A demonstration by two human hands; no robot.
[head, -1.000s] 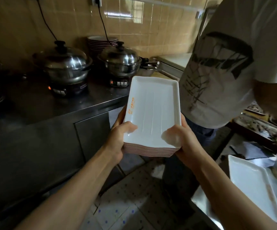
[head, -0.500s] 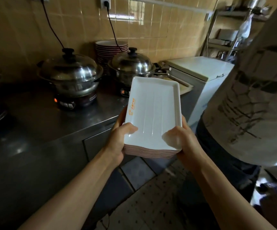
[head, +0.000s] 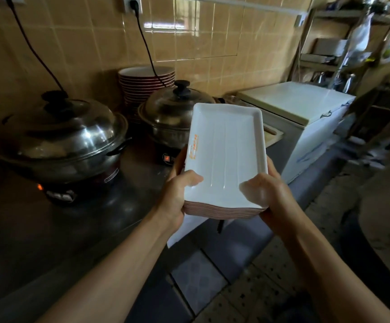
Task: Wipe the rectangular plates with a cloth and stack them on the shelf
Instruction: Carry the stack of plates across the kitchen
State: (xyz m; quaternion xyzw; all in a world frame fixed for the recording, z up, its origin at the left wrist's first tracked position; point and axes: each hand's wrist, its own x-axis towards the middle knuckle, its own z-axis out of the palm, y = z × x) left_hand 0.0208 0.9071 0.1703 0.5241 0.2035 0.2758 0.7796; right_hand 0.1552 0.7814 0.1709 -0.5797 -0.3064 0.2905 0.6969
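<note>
Gripping a stack of white rectangular plates (head: 226,159) at its near corners: left hand (head: 177,192) and right hand (head: 266,194), thumbs on the empty top plate, fingers curled beneath. Held above the counter edge (head: 110,231); lidded steel pots (head: 61,141), contents hidden; round plates (head: 146,82) stacked far behind.

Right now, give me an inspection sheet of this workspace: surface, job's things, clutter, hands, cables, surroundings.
Surface: dark steel counter on the left.
Job's things: stack of rectangular plates, held off the counter; white cloth hanging beneath it.
Clutter: two lidded pots on cookers; round plates stacked by the wall.
Hands: left hand and right hand grip the stack's near corners, thumbs on top.
Cables: two black cords run down the tiled wall.
Surroundings: white chest freezer; blurred shelf rack at far right.
</note>
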